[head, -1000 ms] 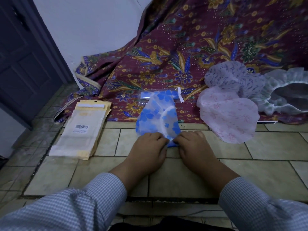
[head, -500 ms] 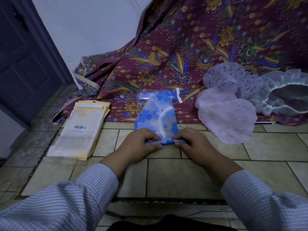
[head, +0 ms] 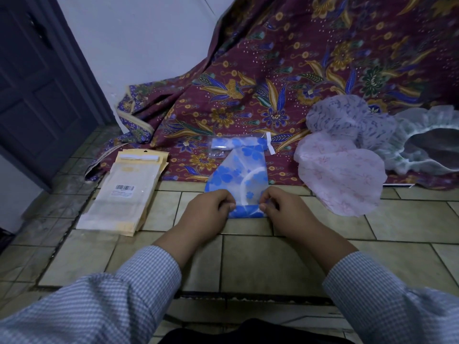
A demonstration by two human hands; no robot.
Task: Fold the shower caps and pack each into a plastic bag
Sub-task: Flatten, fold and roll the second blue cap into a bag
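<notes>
A blue flowered shower cap (head: 239, 175) lies flat on the tiled floor, folded into a narrow tapered strip. Its near end is turned over into a short blue fold (head: 247, 211). My left hand (head: 210, 209) pinches the left corner of that fold, and my right hand (head: 285, 209) pinches the right corner. Behind the strip's far end lies a clear plastic bag (head: 223, 146) holding a packed blue cap. A stack of empty plastic bags (head: 124, 192) with a barcode label lies at the left.
A pink shower cap (head: 342, 180), a purple-patterned one (head: 347, 117) and a white ruffled one (head: 422, 147) lie at the right on a maroon batik cloth (head: 273, 78). A dark door (head: 37, 83) stands at the far left. Bare floor tiles (head: 409, 219) lie near my arms.
My hands have moved apart to the fold's two corners and rolled the cap's near end over away from me. The blue fold now shows between them.
</notes>
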